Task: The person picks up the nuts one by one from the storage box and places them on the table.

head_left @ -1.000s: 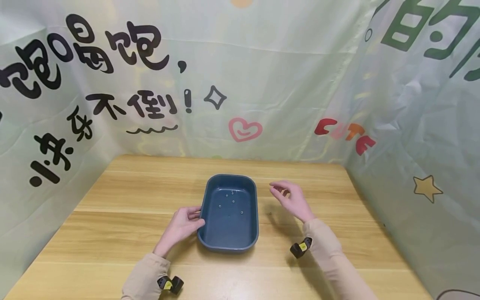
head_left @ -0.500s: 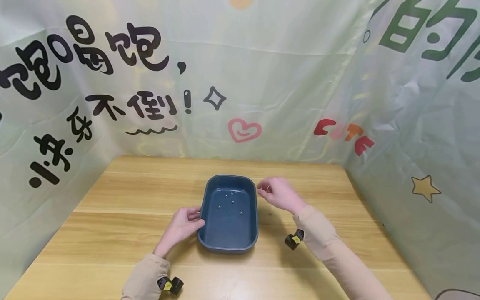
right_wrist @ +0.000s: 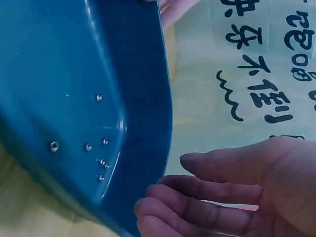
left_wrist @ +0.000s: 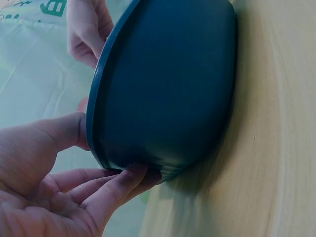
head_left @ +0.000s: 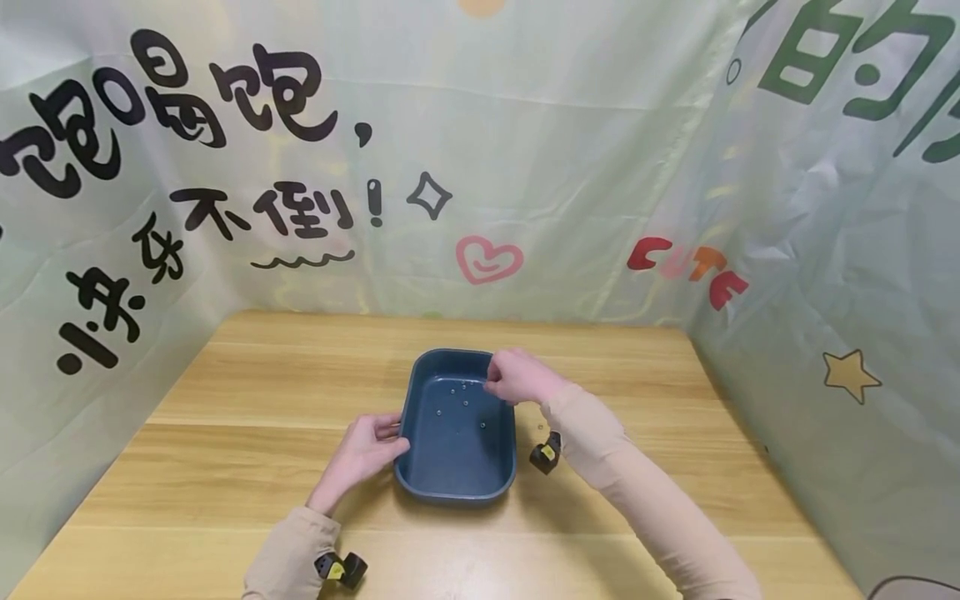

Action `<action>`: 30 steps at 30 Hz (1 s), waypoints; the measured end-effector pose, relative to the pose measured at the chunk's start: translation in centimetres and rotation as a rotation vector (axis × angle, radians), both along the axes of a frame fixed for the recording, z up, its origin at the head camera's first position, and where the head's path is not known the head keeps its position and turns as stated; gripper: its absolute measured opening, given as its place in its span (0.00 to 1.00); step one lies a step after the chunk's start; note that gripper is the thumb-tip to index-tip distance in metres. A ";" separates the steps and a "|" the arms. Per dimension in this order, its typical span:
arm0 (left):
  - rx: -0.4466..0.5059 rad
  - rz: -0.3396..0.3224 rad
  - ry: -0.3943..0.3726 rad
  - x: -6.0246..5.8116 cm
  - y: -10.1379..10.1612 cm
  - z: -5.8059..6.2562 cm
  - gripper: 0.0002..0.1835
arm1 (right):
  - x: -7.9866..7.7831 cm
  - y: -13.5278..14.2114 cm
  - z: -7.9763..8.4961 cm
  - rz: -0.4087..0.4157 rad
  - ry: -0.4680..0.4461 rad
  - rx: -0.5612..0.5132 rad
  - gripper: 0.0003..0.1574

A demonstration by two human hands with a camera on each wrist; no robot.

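A deep blue rectangular plastic box (head_left: pixel 457 467) stands on the table. My left hand (head_left: pixel 367 450) grips its left wall, thumb at the rim and fingers against the outside, as the left wrist view (left_wrist: pixel 143 98) confirms for the box. Several tiny shiny metal pieces (right_wrist: pixel 88 146), like beads or nuts, lie scattered on the box floor. Over the far right rim hovers my right hand (head_left: pixel 521 377). In the right wrist view its fingers (right_wrist: pixel 182 195) are loosely bent, thumb apart from them, with nothing visible between.
One more tiny metal piece (head_left: pixel 540 427) lies on the wooden table (head_left: pixel 262 467), right of the box and close to the right wrist camera (head_left: pixel 545 454). A printed cloth (head_left: pixel 570 167) encloses the back and sides.
My right hand has moved left from beside the box to above its far right rim; the thumb and fingers now point down into it. The left hand and box have stayed still.
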State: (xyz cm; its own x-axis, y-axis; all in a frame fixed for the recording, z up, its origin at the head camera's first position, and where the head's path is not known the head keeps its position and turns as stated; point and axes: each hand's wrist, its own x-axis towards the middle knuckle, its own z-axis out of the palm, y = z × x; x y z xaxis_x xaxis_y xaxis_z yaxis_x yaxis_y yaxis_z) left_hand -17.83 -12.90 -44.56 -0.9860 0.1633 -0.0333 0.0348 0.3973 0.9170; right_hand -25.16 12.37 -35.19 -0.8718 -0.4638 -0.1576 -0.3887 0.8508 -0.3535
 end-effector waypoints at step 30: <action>-0.016 0.010 0.015 0.0 0.1 0.0 0.25 | -2.6 -4.8 -4.4 -0.233 -0.302 0.144 0.13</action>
State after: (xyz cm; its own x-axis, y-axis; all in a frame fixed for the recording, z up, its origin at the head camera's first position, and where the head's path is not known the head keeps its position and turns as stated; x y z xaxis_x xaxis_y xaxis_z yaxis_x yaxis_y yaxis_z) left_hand -17.81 -12.84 -44.59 -0.9879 0.1534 -0.0208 0.0450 0.4127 0.9098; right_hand -27.75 7.55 -39.63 -0.8554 -0.2142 -0.4715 -0.0769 0.9529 -0.2934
